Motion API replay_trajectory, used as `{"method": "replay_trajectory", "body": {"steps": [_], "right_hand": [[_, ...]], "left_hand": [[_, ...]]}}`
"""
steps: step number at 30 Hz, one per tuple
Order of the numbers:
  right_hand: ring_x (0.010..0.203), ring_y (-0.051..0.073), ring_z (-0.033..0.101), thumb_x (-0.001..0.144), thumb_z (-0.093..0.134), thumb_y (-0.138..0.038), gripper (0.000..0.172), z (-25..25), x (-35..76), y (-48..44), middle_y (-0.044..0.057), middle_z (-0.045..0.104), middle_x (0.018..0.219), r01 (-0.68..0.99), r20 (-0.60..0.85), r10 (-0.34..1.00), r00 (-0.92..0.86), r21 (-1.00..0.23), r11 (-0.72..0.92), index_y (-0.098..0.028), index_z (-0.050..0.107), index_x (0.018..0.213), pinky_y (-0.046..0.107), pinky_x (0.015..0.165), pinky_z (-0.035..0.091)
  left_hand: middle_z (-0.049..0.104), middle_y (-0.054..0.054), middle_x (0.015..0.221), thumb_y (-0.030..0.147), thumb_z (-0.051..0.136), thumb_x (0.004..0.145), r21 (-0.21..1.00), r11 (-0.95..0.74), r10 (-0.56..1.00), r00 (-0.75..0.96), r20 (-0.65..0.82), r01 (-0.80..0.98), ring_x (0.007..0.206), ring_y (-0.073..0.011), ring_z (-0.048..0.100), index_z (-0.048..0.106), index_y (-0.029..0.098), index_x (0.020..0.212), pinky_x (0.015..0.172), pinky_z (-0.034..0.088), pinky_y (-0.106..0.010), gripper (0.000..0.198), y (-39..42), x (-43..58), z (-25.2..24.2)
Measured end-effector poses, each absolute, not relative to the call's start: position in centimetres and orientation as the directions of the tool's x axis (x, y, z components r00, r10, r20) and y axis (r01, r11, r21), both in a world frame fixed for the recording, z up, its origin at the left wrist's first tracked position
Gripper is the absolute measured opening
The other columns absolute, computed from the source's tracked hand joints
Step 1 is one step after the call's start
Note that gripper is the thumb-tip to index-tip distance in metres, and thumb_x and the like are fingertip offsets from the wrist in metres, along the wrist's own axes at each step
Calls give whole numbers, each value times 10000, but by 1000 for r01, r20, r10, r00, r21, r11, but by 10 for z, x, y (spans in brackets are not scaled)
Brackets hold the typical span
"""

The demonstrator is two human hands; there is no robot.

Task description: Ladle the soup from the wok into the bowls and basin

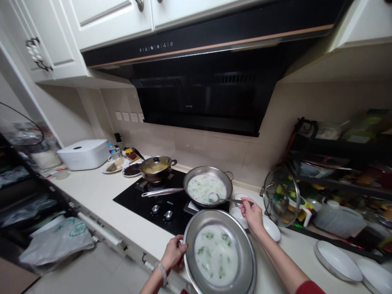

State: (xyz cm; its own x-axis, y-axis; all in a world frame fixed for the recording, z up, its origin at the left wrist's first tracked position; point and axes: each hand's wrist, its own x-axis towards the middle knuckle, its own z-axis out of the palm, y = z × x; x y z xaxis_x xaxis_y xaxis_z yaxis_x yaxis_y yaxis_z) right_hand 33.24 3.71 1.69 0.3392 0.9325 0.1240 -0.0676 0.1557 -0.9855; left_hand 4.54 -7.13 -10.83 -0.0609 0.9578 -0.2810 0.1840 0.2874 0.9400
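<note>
My left hand (174,254) grips the left rim of a wide metal basin (246,261), which is tilted and holds white soup (216,259) with green bits. My right hand (251,214) is closed around the handle of a ladle (213,197). The ladle's bowl rests in the white soup of a long-handled metal pan (189,185) on the cooktop. The basin is in front of this pan, near the counter's front edge. Under and beside my right wrist are white bowls (271,228), partly hidden by my arm.
A lidded pot (157,173) stands on the cooktop's (134,200) back left. Plates of food (116,165) and a white box (84,154) lie further left. A glass lid (281,196) leans by the rack at right, with white dishes (338,261) in front. The range hood (199,98) hangs above.
</note>
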Motion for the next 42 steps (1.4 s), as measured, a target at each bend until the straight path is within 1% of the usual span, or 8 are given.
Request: {"method": "replay_trajectory", "body": {"steps": [11,20,28,36,42], "right_hand": [[404,90,430,641,677,-474,403,21,334,34,-14,579,510,-145,113,929,353,-974,174,-143,590,854,188,350,311],[393,83,429,644,676,-441,366,25,333,32,-20,575,499,-170,101,927,362,-970,172,-142,595,839,179,340,305],[393,83,430,633,683,-413,344,24,333,33,-18,579,490,-191,78,931,357,-969,155,-142,597,828,173,338,308],[389,78,435,607,686,-378,307,20,330,37,-19,574,490,-267,18,929,370,-956,124,-149,584,785,165,330,315],[386,75,441,594,684,-355,286,19,331,37,-10,575,491,-303,-6,930,368,-946,114,-144,586,761,161,329,320]], "left_hand": [[437,94,444,466,571,691,934,300,954,-61,-293,196,285,-85,408,525,103,995,293,303,-201,476,-72,46,-104],[446,88,442,504,573,681,937,287,958,-48,-283,199,292,-91,440,533,109,981,298,289,-190,498,-73,45,-103],[425,98,429,452,557,688,939,284,959,-50,-280,196,284,-98,413,515,91,986,289,317,-213,471,-74,46,-102],[440,94,402,451,560,695,936,294,955,-31,-294,192,283,-93,421,513,105,978,290,313,-197,449,-73,46,-100],[443,95,426,448,576,682,939,293,956,-41,-291,180,280,-85,414,520,114,957,286,307,-197,437,-72,45,-102]]}}
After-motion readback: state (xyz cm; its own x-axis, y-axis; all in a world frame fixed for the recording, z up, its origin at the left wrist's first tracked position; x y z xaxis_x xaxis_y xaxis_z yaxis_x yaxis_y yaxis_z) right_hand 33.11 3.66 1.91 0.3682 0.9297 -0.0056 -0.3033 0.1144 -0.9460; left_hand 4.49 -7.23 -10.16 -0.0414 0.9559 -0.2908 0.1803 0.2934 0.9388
